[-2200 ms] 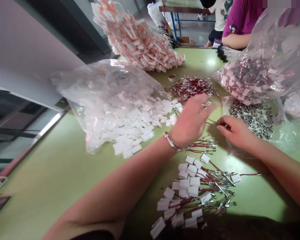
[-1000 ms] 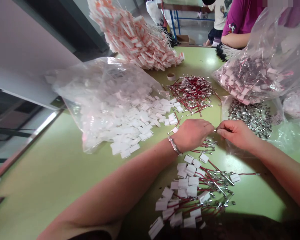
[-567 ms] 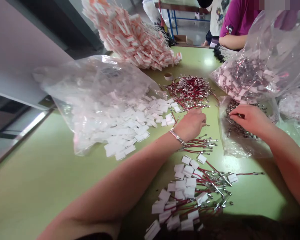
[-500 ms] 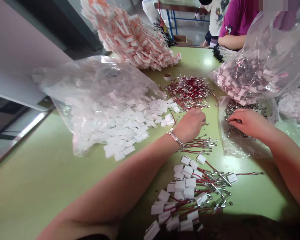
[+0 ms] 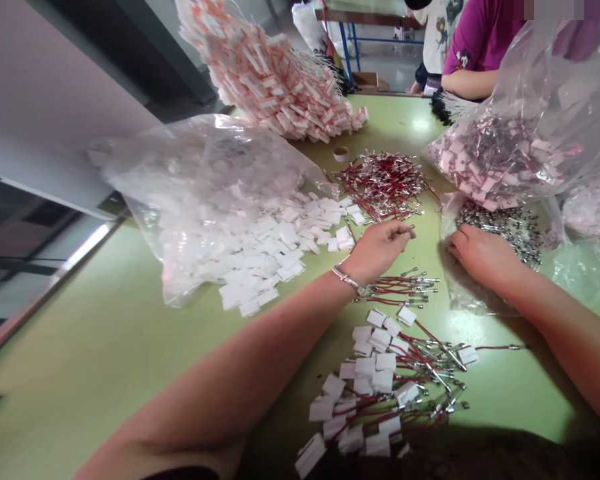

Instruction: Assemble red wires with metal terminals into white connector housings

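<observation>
My left hand [image 5: 383, 248], with a bracelet at its wrist, is closed in a pinch above the green table. It appears to hold a red wire lead, mostly hidden by the fingers. My right hand [image 5: 485, 255] is over the left side of a clear bag [image 5: 460, 297] of small metal fittings [image 5: 523, 233]. Its fingers are curled together; whatever is between them is hidden. Beyond my left hand is a heap of red wire leads [image 5: 385, 180] with metal ends. A row of similar leads [image 5: 405, 288] lies just nearer me.
White plastic housings [image 5: 270, 257] spill from a large clear bag [image 5: 200, 180] at left. Nearest me lie red leads with white housings [image 5: 375, 367]. A tape roll [image 5: 341, 155], orange-and-white bundle [image 5: 280, 87] and filled bag [image 5: 505, 160] stand farther back. A person in purple [image 5: 475, 53] is across the table.
My right hand has moved left, from over the metal fittings to the bag's left side. My left hand has shifted slightly up, its fingers pinched. The view has swung slightly left.
</observation>
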A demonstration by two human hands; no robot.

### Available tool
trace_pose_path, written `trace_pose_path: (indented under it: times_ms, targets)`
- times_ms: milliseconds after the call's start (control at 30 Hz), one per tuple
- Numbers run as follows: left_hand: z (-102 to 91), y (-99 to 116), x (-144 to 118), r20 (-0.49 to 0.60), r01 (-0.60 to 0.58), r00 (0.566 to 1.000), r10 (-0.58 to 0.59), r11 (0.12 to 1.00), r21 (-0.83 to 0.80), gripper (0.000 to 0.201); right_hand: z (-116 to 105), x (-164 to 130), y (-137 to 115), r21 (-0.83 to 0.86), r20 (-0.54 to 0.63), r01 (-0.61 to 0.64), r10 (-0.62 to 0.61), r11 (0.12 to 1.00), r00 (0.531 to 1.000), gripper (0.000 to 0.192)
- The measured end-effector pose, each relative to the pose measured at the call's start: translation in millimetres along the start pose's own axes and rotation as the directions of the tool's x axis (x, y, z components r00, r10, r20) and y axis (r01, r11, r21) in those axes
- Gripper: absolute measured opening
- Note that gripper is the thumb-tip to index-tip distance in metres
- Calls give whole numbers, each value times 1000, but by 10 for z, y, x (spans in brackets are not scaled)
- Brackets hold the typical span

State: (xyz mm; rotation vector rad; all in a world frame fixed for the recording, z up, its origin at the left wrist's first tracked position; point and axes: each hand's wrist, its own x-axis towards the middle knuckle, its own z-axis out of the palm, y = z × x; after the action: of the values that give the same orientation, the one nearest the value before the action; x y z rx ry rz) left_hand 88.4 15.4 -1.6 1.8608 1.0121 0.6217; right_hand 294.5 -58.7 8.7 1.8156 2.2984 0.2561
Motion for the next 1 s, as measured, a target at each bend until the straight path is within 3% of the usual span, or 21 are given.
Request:
trace_pose_path:
  times_ms: [200, 333, 433, 667, 833, 1000]
  targets:
    - [10, -18, -17, 5, -77, 997, 77, 996, 32, 21, -71, -10, -15, -6, 32, -2, 2, 1000, 999, 20]
    - [56, -2, -33, 30, -66, 997, 66, 998, -8, 22, -68, 29, 29, 208, -24, -87, 94, 974, 995, 25]
    - [86, 15, -49, 70, -71, 995, 71, 997, -4, 22, -120, 34, -45, 441, -81, -125, 179, 889, 981, 23]
    - [97, 56, -90, 155, -100, 984, 91, 994, 51, 23, -110, 2, -276, 647, -236, 82, 97, 758, 967, 22]
    - [48, 114, -104, 131, -112, 985, 108, 994, 18, 23, -48, -25, -285, 772, -251, 74, 195, 631, 948, 19]
    - [59, 92, -103, 156, -153, 977, 142, 987, 58, 22, -42, -17, -272, 770, -260, 83, 193, 632, 946, 19]
